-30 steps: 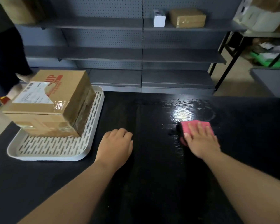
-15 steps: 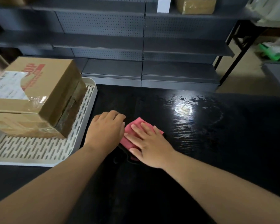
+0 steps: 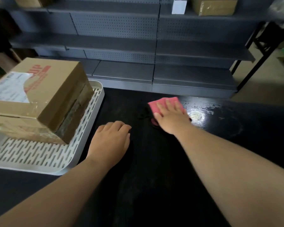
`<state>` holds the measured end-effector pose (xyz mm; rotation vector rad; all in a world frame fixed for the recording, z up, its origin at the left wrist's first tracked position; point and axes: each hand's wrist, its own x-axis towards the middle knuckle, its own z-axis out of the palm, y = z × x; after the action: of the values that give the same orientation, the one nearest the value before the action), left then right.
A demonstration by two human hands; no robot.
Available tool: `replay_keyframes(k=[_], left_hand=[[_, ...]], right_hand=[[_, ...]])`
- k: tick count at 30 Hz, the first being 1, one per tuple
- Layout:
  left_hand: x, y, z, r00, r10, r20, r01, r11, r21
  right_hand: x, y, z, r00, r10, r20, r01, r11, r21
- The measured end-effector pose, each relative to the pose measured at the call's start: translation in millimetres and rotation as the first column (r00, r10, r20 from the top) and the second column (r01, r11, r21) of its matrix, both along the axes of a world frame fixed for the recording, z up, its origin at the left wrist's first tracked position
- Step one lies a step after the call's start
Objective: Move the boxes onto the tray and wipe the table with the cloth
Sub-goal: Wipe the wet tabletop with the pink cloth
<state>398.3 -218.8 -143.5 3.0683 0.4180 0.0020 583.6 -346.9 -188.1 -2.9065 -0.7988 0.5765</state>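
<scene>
Pressing one cloth (image 3: 164, 102) flat under the straight-fingered right hand (image 3: 170, 119), near the counter (image 3: 154, 169) far edge.
Resting the left hand (image 3: 111, 141) loosely curled, empty, beside one tray (image 3: 102, 94) carrying two stacked boxes (image 3: 39, 90); open counter rightward.

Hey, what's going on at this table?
A person is cleaning a black table. Their right hand presses flat on a pink cloth, next to a shiny wet patch. Their left hand rests on the tabletop and holds nothing. The cardboard boxes are already stacked on the white slotted tray at the left, so only the wiping is left.
</scene>
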Motion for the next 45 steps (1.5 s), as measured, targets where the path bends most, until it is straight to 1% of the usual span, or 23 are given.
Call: replay_keyframes(k=[3,7,9,11,13,14,16,18,19,21,22,24,26,28,30,32,35,39,41,42,43,45], left_hand=[[7.5,-7.0,1.1,0.999,-0.040,0.000,0.040,0.999,0.010],[18.5,-19.3,6.8,0.998,-0.069,0.011,0.069,0.998,0.010],[22.0,-25.2,10.4,0.995,-0.096,0.011,0.096,0.995,0.021],[23.9,-29.6,14.1,0.994,-0.111,0.006,0.111,0.993,0.027],[23.6,-32.4,17.2,0.993,-0.115,0.002,0.115,0.993,0.034],[22.8,-33.0,18.5,0.993,-0.114,-0.001,0.114,0.993,0.038],[19.6,-32.9,19.4,0.994,-0.109,-0.006,0.109,0.993,0.040],[15.0,-32.9,19.0,0.995,-0.095,-0.012,0.095,0.995,0.035],[12.6,-32.9,18.7,0.996,-0.085,-0.014,0.085,0.996,0.034],[7.3,-30.5,18.0,0.997,-0.075,-0.007,0.075,0.997,0.030],[4.1,-27.9,17.7,0.997,-0.075,-0.003,0.075,0.997,0.028],[-1.8,-21.1,18.2,0.997,-0.073,0.008,0.073,0.997,0.026],[-8.5,-12.6,18.6,0.998,-0.061,0.013,0.060,0.998,0.021],[-14.1,-3.2,19.4,0.999,-0.042,0.019,0.041,0.999,0.029],[-18.7,6.8,19.0,0.999,-0.028,0.025,0.027,0.999,0.040],[-21.1,17.3,18.9,1.000,-0.020,0.015,0.020,0.999,0.051],[-23.2,31.2,20.1,1.000,-0.002,0.016,0.001,0.999,0.040],[-28.1,43.2,22.0,0.999,0.013,0.038,-0.014,0.999,0.029],[-29.4,46.5,23.0,0.999,0.009,0.034,-0.011,0.999,0.049],[-29.4,48.0,24.1,0.998,0.018,0.055,-0.021,0.998,0.061],[-28.6,49.1,25.1,0.997,0.032,0.068,-0.036,0.998,0.060],[-28.7,47.9,26.6,0.998,0.048,0.039,-0.050,0.998,0.033]], right_hand=[[30.2,-60.7,0.0,0.978,-0.207,0.011,0.207,0.978,-0.032],[36.1,-149.7,4.7,0.875,-0.483,0.024,0.484,0.874,-0.033],[20.7,-176.9,8.2,0.815,-0.579,0.021,0.580,0.814,-0.031],[-3.5,-182.8,10.8,0.761,-0.648,0.010,0.648,0.761,-0.033],[-35.2,-168.9,9.3,0.742,-0.670,0.022,0.670,0.742,-0.023],[-53.5,-155.5,7.9,0.759,-0.650,0.027,0.651,0.759,-0.017],[-90.9,-121.1,5.2,0.843,-0.537,0.020,0.537,0.844,0.002],[-123.7,-86.3,4.8,0.938,-0.345,-0.006,0.345,0.938,0.008],[-133.4,-75.2,5.9,0.968,-0.250,-0.013,0.250,0.968,-0.004],[-131.0,-73.0,5.5,0.991,-0.131,0.002,0.131,0.991,-0.024],[-121.1,-80.7,3.0,0.992,-0.120,0.027,0.121,0.992,-0.022],[-90.8,-103.7,0.5,0.979,-0.198,0.058,0.199,0.980,-0.025],[-55.2,-121.6,3.6,0.934,-0.354,0.042,0.356,0.933,-0.048],[-26.3,-120.3,10.5,0.881,-0.472,0.013,0.472,0.880,-0.054],[-7.3,-99.2,13.8,0.858,-0.513,-0.008,0.512,0.857,-0.052],[3.2,-66.9,14.0,0.873,-0.488,-0.014,0.487,0.872,-0.054],[7.7,-10.3,13.4,0.934,-0.356,-0.039,0.354,0.934,-0.049],[-18.2,56.7,7.8,0.997,-0.070,-0.014,0.070,0.997,-0.028],[-44.6,75.4,3.9,0.996,0.085,0.004,-0.085,0.996,-0.002],[-59.2,78.9,2.7,0.988,0.157,0.015,-0.157,0.988,0.010],[-73.7,78.1,2.1,0.974,0.224,0.025,-0.225,0.974,0.021],[-99.7,65.1,1.8,0.938,0.344,0.034,-0.346,0.937,0.042]])
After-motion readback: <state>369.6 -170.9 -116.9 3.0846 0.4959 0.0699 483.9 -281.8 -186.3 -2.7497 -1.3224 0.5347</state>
